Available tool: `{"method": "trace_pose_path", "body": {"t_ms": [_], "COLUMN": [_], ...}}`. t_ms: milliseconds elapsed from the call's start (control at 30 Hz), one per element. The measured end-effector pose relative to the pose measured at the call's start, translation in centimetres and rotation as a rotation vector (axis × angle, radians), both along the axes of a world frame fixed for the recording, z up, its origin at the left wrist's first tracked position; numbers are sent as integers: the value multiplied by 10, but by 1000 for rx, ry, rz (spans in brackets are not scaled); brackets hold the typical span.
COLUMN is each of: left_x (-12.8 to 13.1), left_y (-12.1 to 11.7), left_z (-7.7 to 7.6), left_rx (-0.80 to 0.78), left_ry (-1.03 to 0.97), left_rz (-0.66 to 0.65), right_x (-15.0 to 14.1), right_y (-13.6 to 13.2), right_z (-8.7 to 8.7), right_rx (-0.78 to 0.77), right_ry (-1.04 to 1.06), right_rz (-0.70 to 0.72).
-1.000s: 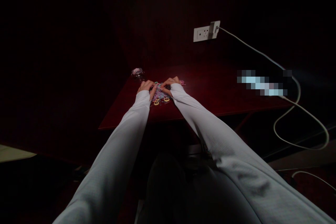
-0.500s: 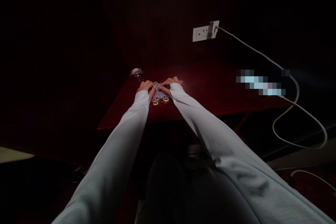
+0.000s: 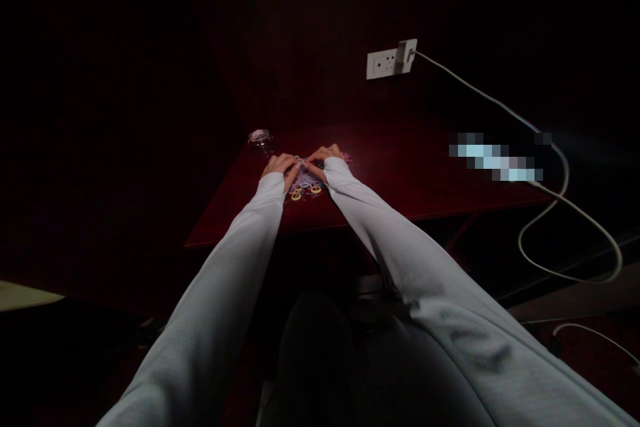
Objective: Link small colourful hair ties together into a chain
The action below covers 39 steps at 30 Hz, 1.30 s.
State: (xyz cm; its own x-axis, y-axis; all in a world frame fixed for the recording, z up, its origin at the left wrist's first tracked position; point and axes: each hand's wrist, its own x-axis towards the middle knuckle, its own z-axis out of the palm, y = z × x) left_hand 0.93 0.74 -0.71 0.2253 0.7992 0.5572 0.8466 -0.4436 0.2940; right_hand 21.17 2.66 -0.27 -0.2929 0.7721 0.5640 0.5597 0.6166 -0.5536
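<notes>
A small heap of colourful loops [image 3: 304,180], mostly purple, pink and blue, lies on the dark red table. They look like hair ties, and a couple of yellow rings [image 3: 297,197] sit at the near edge. Over the heap, my left hand [image 3: 280,164] has its thumb and fingers pressed together. From the other side my right hand [image 3: 323,158] pinches in the same way, its fingertips meeting the left ones. Whatever is between the fingertips is too small to name. Some pink loops [image 3: 347,157] show just beyond my right wrist.
A clear jar [image 3: 259,140] with something pale pink stands at the table's back left. On the wall is a white socket [image 3: 385,63], from which a white cable [image 3: 480,91] runs to a pixelated bright object [image 3: 493,160] at the right. The table's front edge [image 3: 420,217] lies under my right sleeve.
My fingertips have come closer together, the left hand shifting slightly to the right. The heap, jar and cable look the same.
</notes>
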Motion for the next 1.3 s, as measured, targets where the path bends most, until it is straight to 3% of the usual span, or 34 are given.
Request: {"method": "trace_pose_path", "body": {"t_ms": [267,567,833,1300], "left_x": [-5,4,0,7], "left_y": [6,-18,1,-6], "left_z": [-2,11,2,4], "left_rx": [-26,7,2,43], "left_ry": [7,-23,-21,-13], "left_rz": [5,-30,-3,34], "right_x": [2,-4,-4,1], "right_y": [-2,3,9,-1], "right_z": [3,-1,-7,1], "right_rx": [4,-14,-3,-12], "right_ry": [-11,-30,23,-25], "right_rz": [-60,-65,-11,-8]}}
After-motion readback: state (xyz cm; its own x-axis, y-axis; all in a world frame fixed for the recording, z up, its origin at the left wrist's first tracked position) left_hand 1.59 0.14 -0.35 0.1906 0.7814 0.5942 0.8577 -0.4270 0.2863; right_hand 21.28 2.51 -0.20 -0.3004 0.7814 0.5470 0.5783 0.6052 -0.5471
